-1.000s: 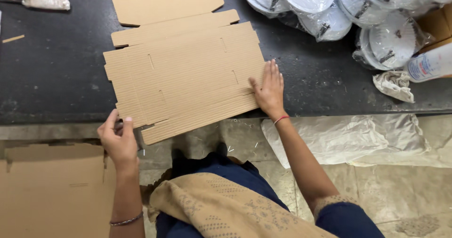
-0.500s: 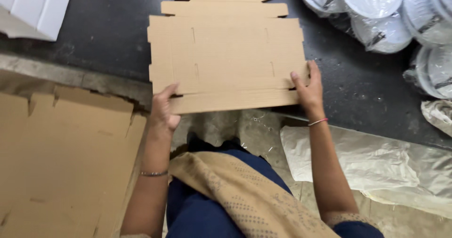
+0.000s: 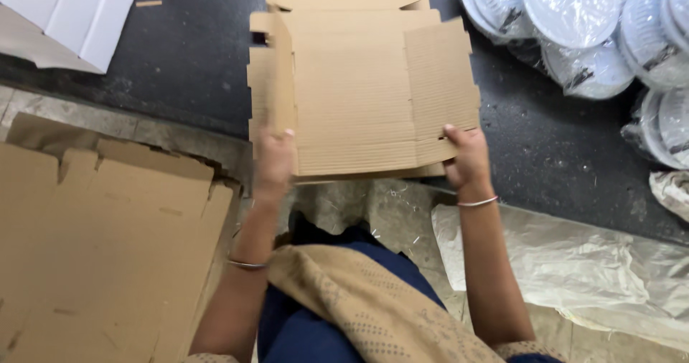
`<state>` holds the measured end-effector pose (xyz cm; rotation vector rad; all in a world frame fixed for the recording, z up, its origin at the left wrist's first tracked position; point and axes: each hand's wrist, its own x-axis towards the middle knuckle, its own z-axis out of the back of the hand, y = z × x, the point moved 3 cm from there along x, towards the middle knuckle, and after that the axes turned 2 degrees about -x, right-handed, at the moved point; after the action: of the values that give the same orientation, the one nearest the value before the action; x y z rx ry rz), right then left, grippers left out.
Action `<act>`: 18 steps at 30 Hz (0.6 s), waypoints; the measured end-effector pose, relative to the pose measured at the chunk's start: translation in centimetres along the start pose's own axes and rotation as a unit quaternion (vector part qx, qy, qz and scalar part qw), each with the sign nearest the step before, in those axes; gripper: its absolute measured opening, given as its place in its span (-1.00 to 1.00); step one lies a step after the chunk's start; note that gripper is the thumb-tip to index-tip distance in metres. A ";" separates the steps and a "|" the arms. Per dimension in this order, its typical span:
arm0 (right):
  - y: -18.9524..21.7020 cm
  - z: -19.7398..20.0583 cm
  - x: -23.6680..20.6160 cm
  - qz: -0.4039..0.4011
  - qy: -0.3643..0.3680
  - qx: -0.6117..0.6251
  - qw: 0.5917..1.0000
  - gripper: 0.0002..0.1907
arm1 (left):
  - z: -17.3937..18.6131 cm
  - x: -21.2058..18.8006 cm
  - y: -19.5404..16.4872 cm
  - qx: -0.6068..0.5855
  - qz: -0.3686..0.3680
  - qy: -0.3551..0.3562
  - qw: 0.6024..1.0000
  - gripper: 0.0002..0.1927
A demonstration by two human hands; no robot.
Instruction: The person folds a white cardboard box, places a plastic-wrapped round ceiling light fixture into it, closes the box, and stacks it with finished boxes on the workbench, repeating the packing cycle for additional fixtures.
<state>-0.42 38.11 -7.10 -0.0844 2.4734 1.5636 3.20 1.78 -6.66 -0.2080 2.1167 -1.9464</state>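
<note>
Carton blank (image 3: 359, 97) lies on the dark bench (image 3: 179, 61), near edge overhanging. Left hand (image 3: 273, 163) and right hand (image 3: 466, 158) — fingers clamped on its side flaps. Likely light, stiff, crease-prone — grip at the flap edges.

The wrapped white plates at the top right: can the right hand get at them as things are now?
Probably not at once. The right hand is gripping the right flap of the cardboard box blank. The wrapped white plates lie on the dark table beyond that flap, with bare table between, so it must first let go.
</note>
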 end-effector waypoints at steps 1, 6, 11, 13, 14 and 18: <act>0.1 -1.5 -0.2 0.076 0.027 -0.106 0.991 -0.44 | -2.3 -0.4 -0.3 0.105 -0.075 0.019 0.991 -0.36; -3.9 -8.9 -0.3 0.215 0.092 -0.610 0.757 -0.16 | -11.1 -2.5 0.1 0.418 -0.220 0.078 0.878 -0.18; -6.8 -9.7 0.4 0.163 0.126 -0.714 0.669 -0.24 | -12.4 -2.3 0.5 0.570 -0.130 0.188 0.789 -0.02; -4.8 -8.2 1.9 0.118 0.102 -0.616 0.772 -0.36 | -11.9 -1.5 0.2 0.524 -0.183 0.171 0.814 -0.05; -3.3 -6.8 2.7 0.069 0.074 -0.524 0.846 -0.38 | -11.1 -0.1 0.4 0.443 -0.145 0.139 0.874 -0.16; 1.0 -6.9 9.0 0.137 -0.015 -0.340 0.930 -0.52 | -8.2 9.3 -1.2 0.262 -0.143 -0.101 0.949 -0.34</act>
<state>-10.35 32.95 -5.22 0.1853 1.8586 2.4511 -8.14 6.90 -5.71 -0.6028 1.4401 -2.4484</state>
